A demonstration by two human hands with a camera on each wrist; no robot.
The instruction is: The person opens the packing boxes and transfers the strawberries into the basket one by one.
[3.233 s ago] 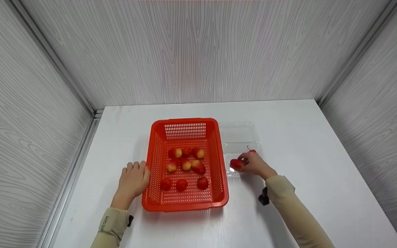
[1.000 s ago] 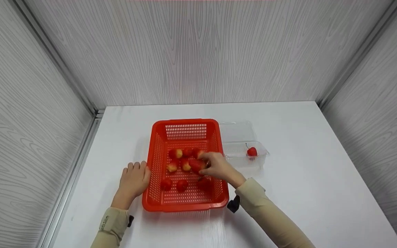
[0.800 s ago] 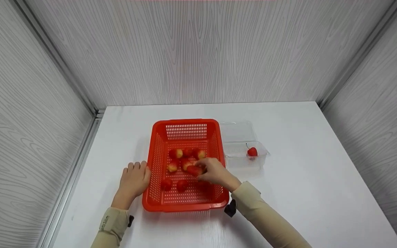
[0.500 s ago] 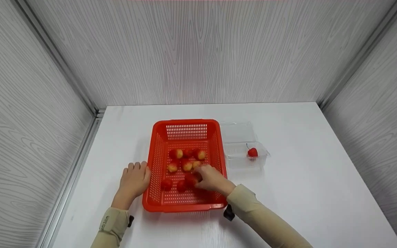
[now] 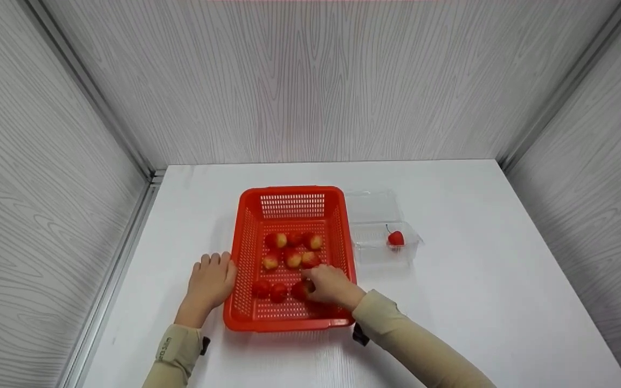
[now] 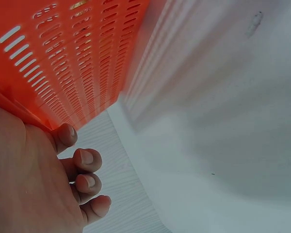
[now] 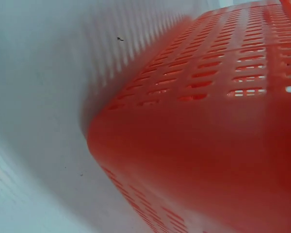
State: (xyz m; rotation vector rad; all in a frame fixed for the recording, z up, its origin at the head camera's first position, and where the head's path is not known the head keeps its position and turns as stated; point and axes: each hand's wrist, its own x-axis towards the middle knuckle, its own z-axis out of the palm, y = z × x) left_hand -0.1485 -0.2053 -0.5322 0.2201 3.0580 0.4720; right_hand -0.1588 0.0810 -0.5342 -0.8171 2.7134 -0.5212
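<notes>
A red perforated plastic basket stands in the middle of the white table. Several small round fruits lie in it, some red and yellow, others plain red. My right hand reaches over the basket's right side and pinches a red fruit low in the front row. The hand hides that corner of the basket; the right wrist view shows only the basket's outside wall. My left hand grips the basket's left rim. Its loosely curled fingers show below the rim in the left wrist view; the thumb is hidden there.
A clear plastic clamshell box lies open to the right of the basket, its lid folded back. One red cherry with a stem sits in the box. Wood-grain panels enclose the table's back and sides.
My right hand has carried a red fruit from the clear box into the basket, then lowered it toward the front row. A neighbouring red fruit has shifted slightly left. My left hand has stayed put.
</notes>
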